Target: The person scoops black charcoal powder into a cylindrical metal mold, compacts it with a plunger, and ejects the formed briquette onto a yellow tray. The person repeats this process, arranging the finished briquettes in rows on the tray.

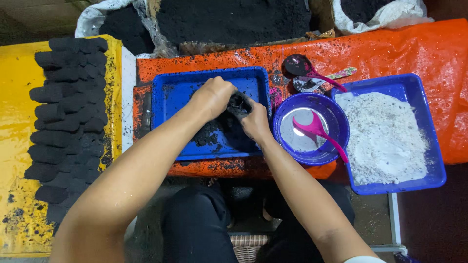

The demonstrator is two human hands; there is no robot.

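Tube (237,101) between hands (touching both)

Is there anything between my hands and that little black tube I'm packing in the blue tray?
Nothing visible. Both the left hand and the right hand are already on the small dark tube, over the black powder in the blue tray.
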